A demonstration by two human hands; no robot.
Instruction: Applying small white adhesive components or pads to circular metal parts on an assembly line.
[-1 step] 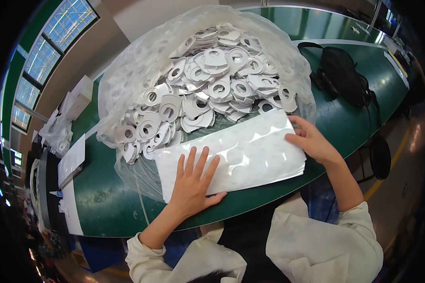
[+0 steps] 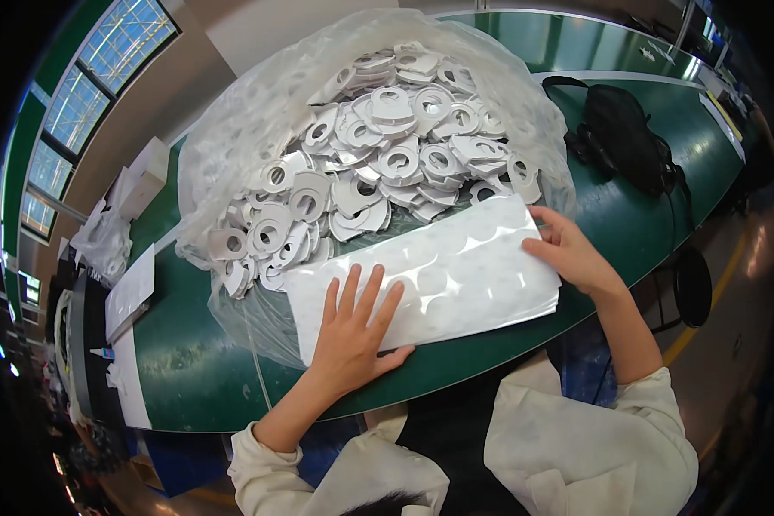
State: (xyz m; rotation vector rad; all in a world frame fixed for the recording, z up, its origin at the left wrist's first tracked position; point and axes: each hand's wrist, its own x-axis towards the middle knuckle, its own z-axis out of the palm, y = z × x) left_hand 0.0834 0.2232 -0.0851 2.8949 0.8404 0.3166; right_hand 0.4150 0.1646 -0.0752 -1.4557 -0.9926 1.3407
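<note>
White circle-patterned sheets (image 2: 469, 288) lie at the green table's (image 2: 189, 370) edge beneath the left hand (image 2: 344, 344), its fingers spread. The right hand (image 2: 572, 258) pinches their far corner, apparently separating them; the next move needs steady left pressure.

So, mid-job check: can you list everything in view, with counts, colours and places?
sheets: several, white, stacked at the near table edge
ring-like parts: many, white, heaped behind the sheets
large plastic bag: one, translucent, around the heap
table: one, green, underneath
strapped bag: one, black, table's right side
stool: one, black, right of table
box: one, white, left
window: one, blue panes, upper left
Margins: too dark to count
sleeves: two, cream, bottom
left hand: one, bare, flat on sheets
right hand: one, bare, at sheets' right edge
</note>
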